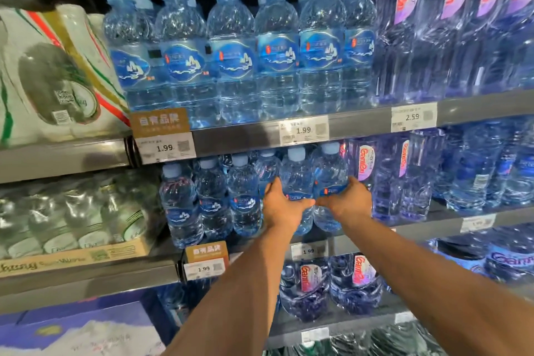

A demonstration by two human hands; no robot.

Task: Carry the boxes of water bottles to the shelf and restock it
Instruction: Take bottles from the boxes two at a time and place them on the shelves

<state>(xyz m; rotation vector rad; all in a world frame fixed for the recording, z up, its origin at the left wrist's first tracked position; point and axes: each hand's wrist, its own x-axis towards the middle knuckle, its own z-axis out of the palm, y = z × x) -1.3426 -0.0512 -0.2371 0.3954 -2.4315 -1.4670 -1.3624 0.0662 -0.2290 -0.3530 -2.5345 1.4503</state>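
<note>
Two water bottles are being set at the front of the middle shelf.

The left hand [284, 206] has its grip curled round one small bottle [297, 173]. The right hand [345, 202] has its grip curled round the bottle next to it [331, 167], and the fingers of both hands meet in the middle. Both bottles stand upright near the front edge of the middle shelf [419, 230], at the right end of the row of small bottles [212, 199] and just beside the big pink-label bottles [365, 170]. I think the best way is to push both straight back together and keep them upright. The blue labels should face out, and the hands should let go only when the bottles stand firm. No box is in view.
</note>
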